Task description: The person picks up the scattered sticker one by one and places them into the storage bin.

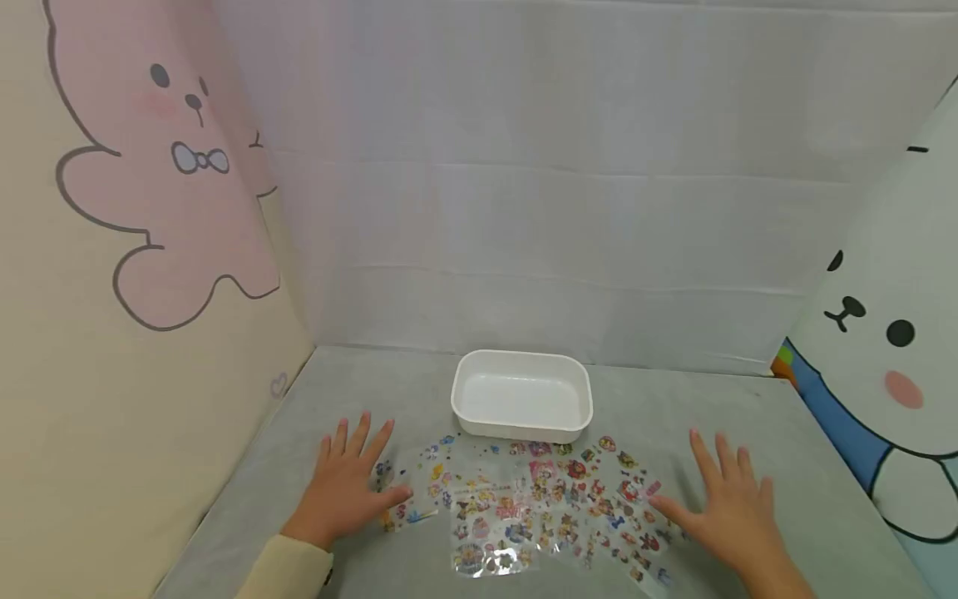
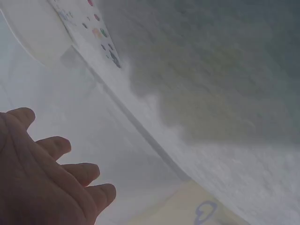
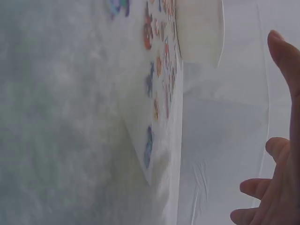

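Sticker sheets (image 1: 516,499), side edges near well-spaced hands (image 1: 346,497) (image 1: 732,514).

Sticker sheets (image 1: 516,516) glossy plastic; tray (image 1: 516,433) smooth plastic.

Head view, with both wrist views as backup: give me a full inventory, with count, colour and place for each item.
Rectangular tray: 1, white, behind the sticker sheets
Sticker sheets: several overlapping, exact count unclear; clear with multicoloured stickers, spread in front of the tray
Tabletop: 1, grey, under everything
Backdrop: 1, whitish, behind the table
Bear picture: 1, pink, on the cream left wall
Heart outline: 1, purplish, low on that wall
Cartoon animal picture: 1, white on blue, right side
Sleeve: 1, cream, left forearm
Left hand: 1, bare, left of the sheets
Right hand: 1, bare, right of the sheets
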Motion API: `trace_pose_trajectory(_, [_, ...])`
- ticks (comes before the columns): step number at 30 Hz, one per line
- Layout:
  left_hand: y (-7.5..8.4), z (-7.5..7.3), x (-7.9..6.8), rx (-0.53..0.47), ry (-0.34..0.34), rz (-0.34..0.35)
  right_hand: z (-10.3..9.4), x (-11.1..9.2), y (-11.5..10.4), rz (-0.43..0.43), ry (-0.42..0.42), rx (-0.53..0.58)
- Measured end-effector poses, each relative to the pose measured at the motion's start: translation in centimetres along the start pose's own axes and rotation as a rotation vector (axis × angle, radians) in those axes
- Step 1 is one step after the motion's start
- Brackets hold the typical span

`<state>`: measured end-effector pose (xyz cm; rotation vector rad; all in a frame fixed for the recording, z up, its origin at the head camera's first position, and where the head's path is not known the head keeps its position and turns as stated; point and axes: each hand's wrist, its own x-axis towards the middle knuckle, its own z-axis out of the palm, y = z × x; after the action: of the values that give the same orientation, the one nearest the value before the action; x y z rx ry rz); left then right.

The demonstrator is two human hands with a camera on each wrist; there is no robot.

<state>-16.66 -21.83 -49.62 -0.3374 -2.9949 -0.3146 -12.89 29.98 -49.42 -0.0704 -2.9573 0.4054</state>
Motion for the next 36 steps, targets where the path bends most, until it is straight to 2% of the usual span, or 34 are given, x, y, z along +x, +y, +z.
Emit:
trace_pose_trajectory(5, [1.7,0.7,1.4,-0.142,-0.067,0.032,0.6,-0.5,-0.1,0.011,-0.033,0.004])
trace_pose_trajectory(9, [2.9,1.1,2.9,-0.256,-0.143,0.014,1.1,-0.6,-0.7,-0.002,-0.043,0.043])
trace_pose_trajectory(14, [4.1,1.8,5.4,-0.445,-0.188,-0.071,1.7,-0.3,-1.4,-0.011,-0.057,0.052])
trace_pose_trajectory(16, [4.5,2.2,6.4,-0.516,-0.19,-0.112,1.9,-0.2,-1.6,-0.005,-0.068,0.045])
trace_pose_trajectory(21, [5.3,2.8,8.9,-0.621,-0.163,-0.203,1.8,0.1,-2.1,0.014,-0.107,0.032])
trace_pose_trajectory(25, [6.2,2.6,10.5,-0.641,-0.113,-0.235,1.3,0.5,-2.5,0.018,-0.142,0.038])
trace_pose_trajectory(28, [6.8,2.5,11.5,-0.606,-0.087,-0.265,1.0,0.8,-2.6,0.017,-0.154,0.047])
trace_pose_trajectory(36, [7.4,3.9,13.4,-0.601,-0.083,-0.325,1.0,1.6,-2.9,0.056,-0.2,0.045])
